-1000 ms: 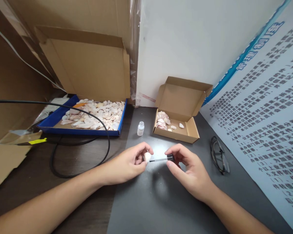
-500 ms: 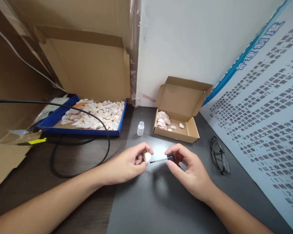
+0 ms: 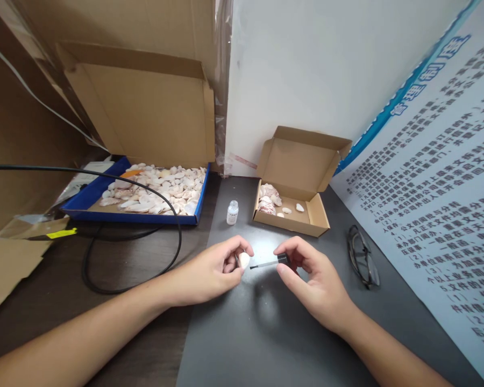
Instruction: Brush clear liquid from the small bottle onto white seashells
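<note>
Between its thumb and fingers, my left hand (image 3: 213,271) pinches a small white seashell (image 3: 244,260) above the grey mat. My right hand (image 3: 317,279) grips a brush cap (image 3: 283,259) by its black top. From that cap a thin stem points left, and its dark brush tip (image 3: 253,267) sits just short of the shell, a narrow gap apart. Behind the hands, a small clear bottle (image 3: 233,213) with a pale label stands upright without a cap. To its right, an open cardboard box (image 3: 312,230) holds several shells, some reddish and ribbed, others small and white.
At the back left, a blue-sided box (image 3: 133,219) is filled with many pale shells, its lid raised. A black cable (image 3: 179,236) loops across the table near my left forearm. Glasses (image 3: 362,258) lie right of my right hand. A yellow-tagged item (image 3: 60,234) rests far left.
My right hand has shifted slightly right, drawing the brush tip a little away from the shell. My left hand and the shell look almost still.
</note>
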`<state>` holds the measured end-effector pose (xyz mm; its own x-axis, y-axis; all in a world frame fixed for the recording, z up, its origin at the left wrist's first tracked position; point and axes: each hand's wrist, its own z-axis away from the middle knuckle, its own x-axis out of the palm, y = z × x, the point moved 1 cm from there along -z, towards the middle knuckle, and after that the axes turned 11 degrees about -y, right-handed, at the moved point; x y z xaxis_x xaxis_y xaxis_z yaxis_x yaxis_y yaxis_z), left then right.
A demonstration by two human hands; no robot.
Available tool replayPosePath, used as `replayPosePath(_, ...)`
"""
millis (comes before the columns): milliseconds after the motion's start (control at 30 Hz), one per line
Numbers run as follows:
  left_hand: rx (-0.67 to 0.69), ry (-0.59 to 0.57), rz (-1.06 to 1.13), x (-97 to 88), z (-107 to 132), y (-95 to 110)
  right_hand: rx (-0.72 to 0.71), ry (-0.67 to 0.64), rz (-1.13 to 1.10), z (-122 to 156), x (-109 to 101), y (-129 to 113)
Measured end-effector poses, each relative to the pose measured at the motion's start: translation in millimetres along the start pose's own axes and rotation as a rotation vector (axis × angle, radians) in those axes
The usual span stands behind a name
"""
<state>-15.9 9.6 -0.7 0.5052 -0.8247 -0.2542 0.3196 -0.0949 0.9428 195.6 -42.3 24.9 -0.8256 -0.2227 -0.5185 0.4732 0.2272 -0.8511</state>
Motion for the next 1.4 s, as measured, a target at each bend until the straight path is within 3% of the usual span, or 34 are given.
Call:
replayPosePath(800,0.007,0.003,-0.011,-0.5,0.3,1.5,-0.056,-0.012,-0.007,1.3,-0.6,-2.8)
replayPosePath(1400,0.007,0.02,-0.077,-1.0,1.1,4.9,-0.013,-0.016,-0.004,1.4,-1.1,-0.5)
